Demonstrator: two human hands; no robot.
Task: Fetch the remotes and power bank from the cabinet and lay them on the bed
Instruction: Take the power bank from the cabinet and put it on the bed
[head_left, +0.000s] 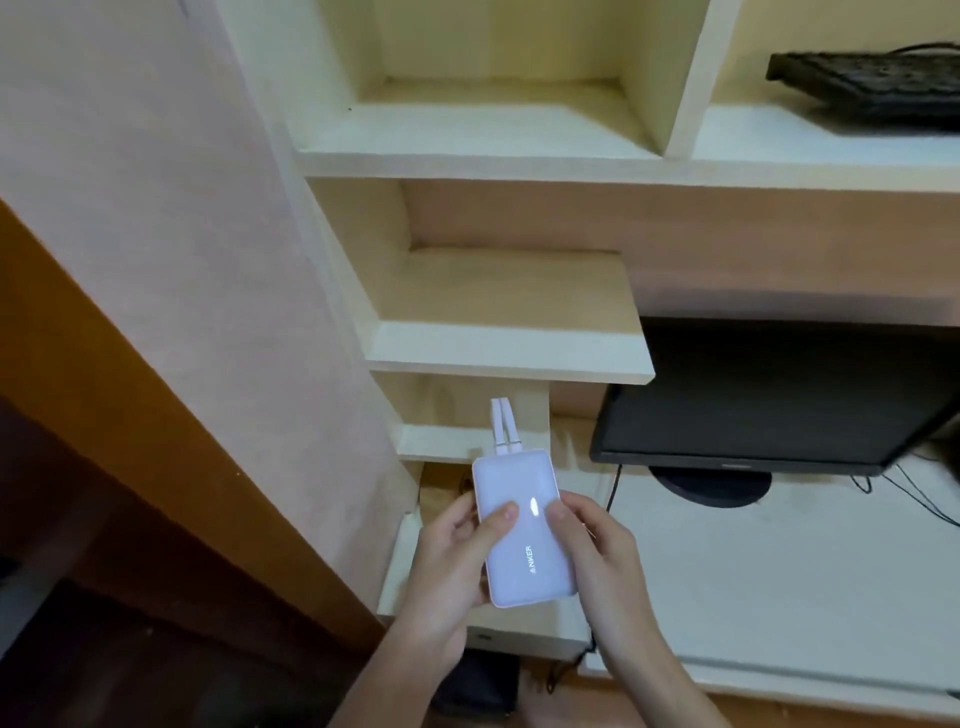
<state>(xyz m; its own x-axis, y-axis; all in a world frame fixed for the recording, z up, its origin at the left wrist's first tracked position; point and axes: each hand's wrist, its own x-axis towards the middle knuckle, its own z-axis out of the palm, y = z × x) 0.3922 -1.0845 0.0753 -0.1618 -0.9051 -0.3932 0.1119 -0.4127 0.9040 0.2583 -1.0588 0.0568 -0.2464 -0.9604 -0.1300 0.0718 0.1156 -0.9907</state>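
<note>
A pale lilac power bank (524, 556) with a white loop strap at its far end and a lit oval indicator is held in front of the cabinet's lower shelves. My left hand (452, 566) grips its left edge, thumb lying across the face. My right hand (597, 551) grips its right edge with the thumb beside the light. No remotes are visible. The bed is out of view.
The cream cabinet (509, 353) has bare open shelves above the hands. A black monitor (769, 395) stands on the white desk (779, 582) at right, with cables. A black keyboard (872, 88) lies on the upper right shelf. A pink wall and a brown panel (156, 415) are at left.
</note>
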